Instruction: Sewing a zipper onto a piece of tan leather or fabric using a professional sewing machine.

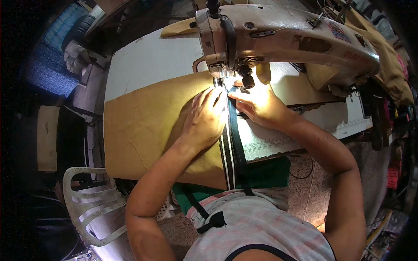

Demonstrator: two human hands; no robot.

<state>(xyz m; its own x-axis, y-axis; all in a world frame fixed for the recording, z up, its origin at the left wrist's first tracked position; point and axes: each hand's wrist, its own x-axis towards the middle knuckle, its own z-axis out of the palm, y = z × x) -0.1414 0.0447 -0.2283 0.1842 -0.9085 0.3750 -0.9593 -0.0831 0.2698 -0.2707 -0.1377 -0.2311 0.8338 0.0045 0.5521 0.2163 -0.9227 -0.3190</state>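
A worn beige sewing machine (pixel 287 35) stands over a lit white table (pixel 137 56). Tan fabric (pixel 143 126) lies across the table, with a black-and-white striped strip (pixel 228 165) and a dark zipper tape (pixel 237 152) running lengthwise from the needle area toward my body. My left hand (pixel 204 113) lies on the fabric beside the strip, fingers extended at the presser foot, whose underside is partly hidden by glare and fingers. My right hand (pixel 257 104) pinches the dark tape just right of the foot; some of its fingertips are hidden.
A white plastic chair (pixel 72 195) stands at lower left, below a dark block with a tan panel (pixel 48 137). Blue speckled fabric (pixel 58 69) is at upper left. More tan cloth (pixel 387 74) is piled at right. Green cloth (pixel 272 172) lies below the table's front edge.
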